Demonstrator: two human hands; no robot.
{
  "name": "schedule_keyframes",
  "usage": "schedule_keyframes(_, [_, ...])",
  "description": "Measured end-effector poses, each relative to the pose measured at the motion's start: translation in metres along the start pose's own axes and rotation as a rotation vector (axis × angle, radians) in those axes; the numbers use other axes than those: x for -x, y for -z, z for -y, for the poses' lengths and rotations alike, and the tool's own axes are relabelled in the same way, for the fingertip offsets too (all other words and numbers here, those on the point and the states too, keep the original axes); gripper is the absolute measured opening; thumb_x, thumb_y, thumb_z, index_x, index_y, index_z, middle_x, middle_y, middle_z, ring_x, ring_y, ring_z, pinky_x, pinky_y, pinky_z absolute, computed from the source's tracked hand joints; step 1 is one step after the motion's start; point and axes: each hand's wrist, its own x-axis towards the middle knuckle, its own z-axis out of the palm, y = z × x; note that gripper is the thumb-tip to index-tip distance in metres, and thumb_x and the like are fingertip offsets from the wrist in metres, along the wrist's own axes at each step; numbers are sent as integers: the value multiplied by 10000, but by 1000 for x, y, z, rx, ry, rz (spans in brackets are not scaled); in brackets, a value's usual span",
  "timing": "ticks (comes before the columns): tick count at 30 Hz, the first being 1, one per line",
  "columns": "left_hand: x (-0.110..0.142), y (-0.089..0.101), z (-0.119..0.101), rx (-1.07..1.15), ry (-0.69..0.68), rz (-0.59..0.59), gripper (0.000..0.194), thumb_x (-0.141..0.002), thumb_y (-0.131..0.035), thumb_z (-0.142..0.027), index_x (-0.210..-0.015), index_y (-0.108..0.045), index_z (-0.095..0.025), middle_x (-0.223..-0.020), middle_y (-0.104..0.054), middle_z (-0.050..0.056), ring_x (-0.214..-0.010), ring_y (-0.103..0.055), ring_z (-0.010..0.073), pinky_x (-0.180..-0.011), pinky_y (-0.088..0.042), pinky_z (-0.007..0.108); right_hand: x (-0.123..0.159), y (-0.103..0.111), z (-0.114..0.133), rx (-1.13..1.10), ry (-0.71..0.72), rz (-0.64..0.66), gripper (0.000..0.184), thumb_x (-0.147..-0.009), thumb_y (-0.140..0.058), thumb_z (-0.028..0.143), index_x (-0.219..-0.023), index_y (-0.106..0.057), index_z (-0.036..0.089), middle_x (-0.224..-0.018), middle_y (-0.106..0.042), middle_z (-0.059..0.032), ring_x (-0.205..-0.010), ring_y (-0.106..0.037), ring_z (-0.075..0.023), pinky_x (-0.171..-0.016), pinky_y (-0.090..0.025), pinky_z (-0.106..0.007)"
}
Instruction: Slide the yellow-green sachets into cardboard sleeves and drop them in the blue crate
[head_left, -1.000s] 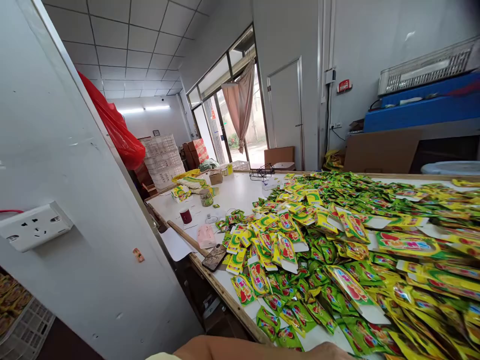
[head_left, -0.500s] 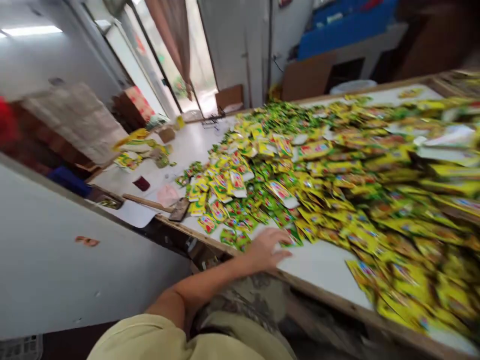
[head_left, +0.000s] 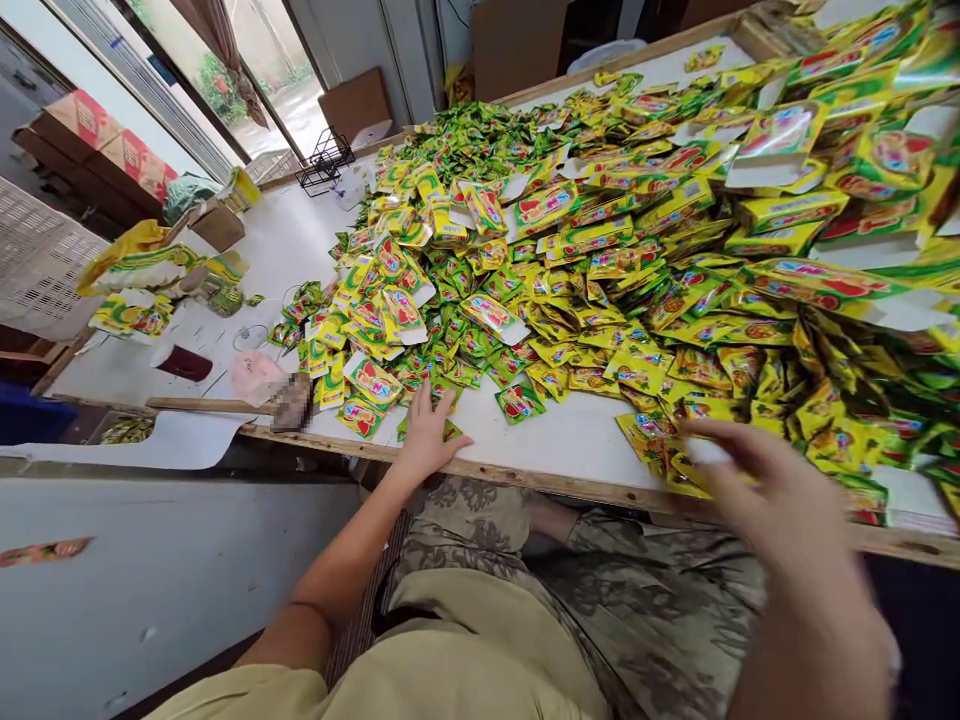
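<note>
My left hand [head_left: 427, 437] rests at the table's front edge with its fingers apart, touching small green sachets partly hidden under it. A single green sachet [head_left: 520, 401] with a red picture lies to its right on the white tabletop [head_left: 559, 437]. Over yellow sachets [head_left: 646, 436] at the right, my right hand [head_left: 784, 495] is smeared by motion. Its fingers look curved; a white patch shows by the fingertips, and I cannot make out whether it is held. Flat yellow-green boxes [head_left: 373, 380] lie beyond my left hand.
A large heap of yellow sachets and boxes [head_left: 592, 240] covers the right side. To the left lie a wooden-handled tool [head_left: 217, 405], a dark red cup-like object [head_left: 181, 362] and a pink piece [head_left: 255, 377]. A black wire rack [head_left: 325, 165] stands farther back. Wood [head_left: 525, 478] edges the table.
The view has swung right and down, and my right hand has come into sight over the yellow sachets. My left hand is now nearer the boxes and the tool, still by the front edge.
</note>
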Motion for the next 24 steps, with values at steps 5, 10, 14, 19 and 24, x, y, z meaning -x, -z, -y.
schedule_keyframes(5, [-16,-20,-31,174,-193,83,678,-770,-739,-287,-1387,-472,-206,-1549,-284,179,-1474,-239,344,-1177,-291,500,-48,-106,35,73,358,365,458,-794,-427,53,-1177,-638,189,-1205,-636,-135,-1115,-582,-287,-935,-500,-462])
schedule_keyframes(10, [-33,-19,-40,225,-301,26,538,-778,-736,-392,-1270,-583,-239,-1409,-485,136,-1332,-448,302,-1103,-391,465,-55,-118,43,330,367,388,388,-801,-452,45,-1084,-690,162,-1138,-647,-151,-1013,-558,-313,-861,-477,-450])
schedule_keyframes(14, [-53,-4,-39,155,-234,-242,194,-894,-596,-311,-1042,-670,-210,-1114,-631,92,-1100,-555,238,-999,-433,401,-47,-100,26,135,270,317,431,-736,-446,13,-1038,-693,196,-1039,-676,-90,-987,-578,-261,-866,-463,-383])
schedule_keyframes(19, [-87,7,-68,-28,-381,-236,252,-906,-509,-193,-1102,-665,-223,-1103,-591,96,-1037,-509,241,-902,-423,364,-41,-98,5,-184,-91,139,200,-804,-527,229,-968,-637,196,-817,-664,-43,-689,-575,-187,-617,-449,-295])
schedule_keyframes(24, [-95,-3,-99,-195,-516,-140,259,-872,-565,-231,-1115,-653,-215,-1162,-565,104,-1094,-468,269,-888,-383,378,-32,-96,-5,-323,-222,117,201,-815,-582,345,-957,-617,207,-785,-654,-26,-690,-580,-177,-652,-471,-299])
